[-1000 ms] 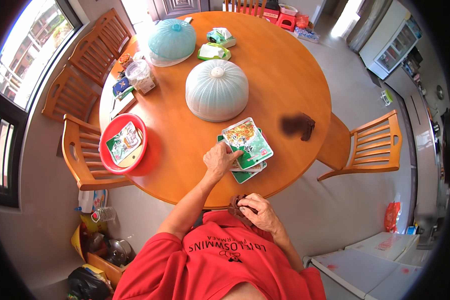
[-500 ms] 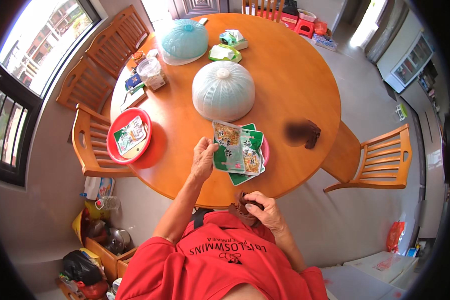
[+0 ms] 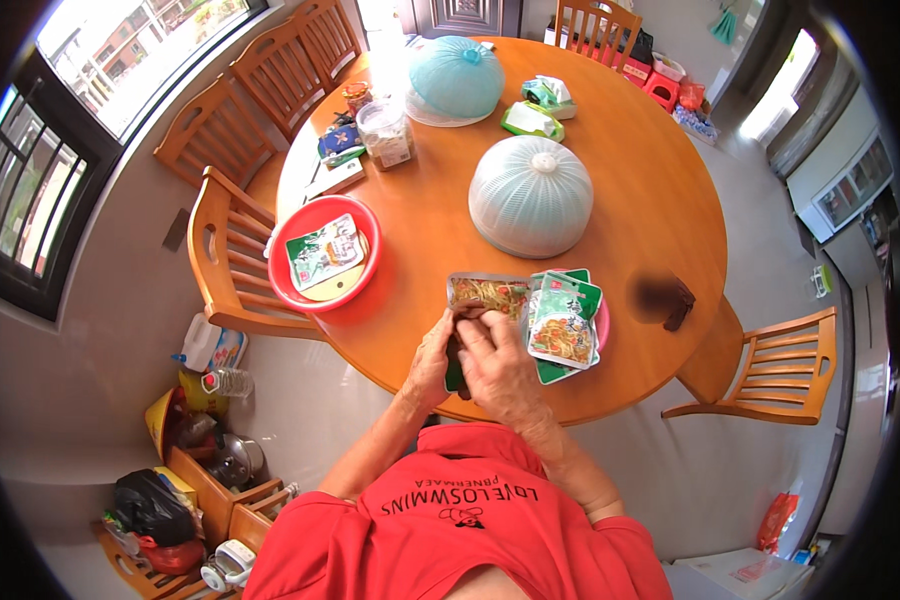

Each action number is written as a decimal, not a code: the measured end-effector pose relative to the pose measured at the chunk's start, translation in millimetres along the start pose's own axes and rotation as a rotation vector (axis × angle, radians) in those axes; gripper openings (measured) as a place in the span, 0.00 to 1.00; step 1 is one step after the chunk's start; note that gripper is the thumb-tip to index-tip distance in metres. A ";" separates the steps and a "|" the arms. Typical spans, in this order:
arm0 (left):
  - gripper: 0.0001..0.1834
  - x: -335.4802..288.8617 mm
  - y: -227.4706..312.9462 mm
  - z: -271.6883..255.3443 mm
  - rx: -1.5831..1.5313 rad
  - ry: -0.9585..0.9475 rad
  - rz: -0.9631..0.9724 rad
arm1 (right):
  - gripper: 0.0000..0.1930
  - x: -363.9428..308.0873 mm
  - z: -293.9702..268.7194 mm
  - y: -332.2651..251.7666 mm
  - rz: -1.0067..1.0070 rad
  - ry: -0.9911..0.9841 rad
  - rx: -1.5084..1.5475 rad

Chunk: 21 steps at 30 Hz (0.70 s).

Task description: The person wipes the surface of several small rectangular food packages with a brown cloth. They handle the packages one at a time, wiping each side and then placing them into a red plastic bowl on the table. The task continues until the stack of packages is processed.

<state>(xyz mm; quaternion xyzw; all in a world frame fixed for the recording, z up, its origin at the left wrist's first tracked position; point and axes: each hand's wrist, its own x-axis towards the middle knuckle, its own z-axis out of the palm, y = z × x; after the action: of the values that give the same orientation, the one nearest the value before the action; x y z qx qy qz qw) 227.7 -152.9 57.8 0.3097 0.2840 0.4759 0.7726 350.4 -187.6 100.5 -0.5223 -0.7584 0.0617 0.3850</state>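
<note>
Hands on a food packet at the near edge of the round table.

Left hand [image 3: 432, 358] and right hand [image 3: 497, 372] meet and pinch the near end of a noodle packet [image 3: 487, 294], which lies on the wooden table [image 3: 650, 200]; their fingers hide that end. Beside it, more packets [image 3: 564, 322] cover a pink plate [image 3: 602, 325]. Farther off sit a red bowl [image 3: 282, 262] and 2 mesh covers [image 3: 530, 195] hiding whatever is under them.

The right hand [image 3: 500, 370] and left hand [image 3: 432, 358] cover the near end of the food packet [image 3: 485, 294]. A pink plate [image 3: 601, 322] shows only a rim under green packets [image 3: 562, 325]. A dark blurred patch [image 3: 660, 298] stays unidentifiable.
</note>
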 end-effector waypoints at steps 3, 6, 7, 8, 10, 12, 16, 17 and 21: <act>0.26 -8.5 7.8 -12.5 -0.052 0.177 -0.060 | 0.19 19.0 9.7 -14.5 0.043 -0.027 -0.109; 0.26 -15.5 25.7 -18.4 -0.013 0.099 -0.054 | 0.17 42.0 19.9 -6.7 0.180 0.128 -0.175; 0.27 -13.3 21.6 -30.6 -0.004 0.105 -0.052 | 0.17 43.8 21.5 -2.2 0.218 0.162 -0.158; 0.28 -11.9 21.0 -38.6 0.005 0.111 -0.050 | 0.16 45.7 22.7 -1.1 0.256 0.196 -0.141; 0.29 -11.2 30.5 -46.7 -0.013 0.009 -0.121 | 0.16 48.4 26.4 -10.0 0.238 0.164 -0.135; 0.29 -8.9 36.3 -44.6 0.003 0.028 -0.100 | 0.16 55.4 31.5 -29.1 0.080 0.057 -0.162; 0.24 -6.1 41.4 -36.7 -0.018 0.108 0.008 | 0.17 62.1 39.8 -42.7 -0.035 0.029 -0.153; 0.22 -4.7 42.0 -40.7 0.005 0.062 0.010 | 0.18 62.6 40.8 -38.0 0.035 0.055 -0.154; 0.17 -0.2 45.3 -38.8 -0.055 0.052 -0.004 | 0.21 57.4 39.8 -14.5 0.242 0.127 -0.228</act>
<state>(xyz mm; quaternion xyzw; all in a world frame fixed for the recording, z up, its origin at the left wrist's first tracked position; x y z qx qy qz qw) 173.8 -128.9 66.7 0.2753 0.2914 0.4900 0.7741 304.7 -133.6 109.8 -0.6529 -0.6662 -0.0120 0.3602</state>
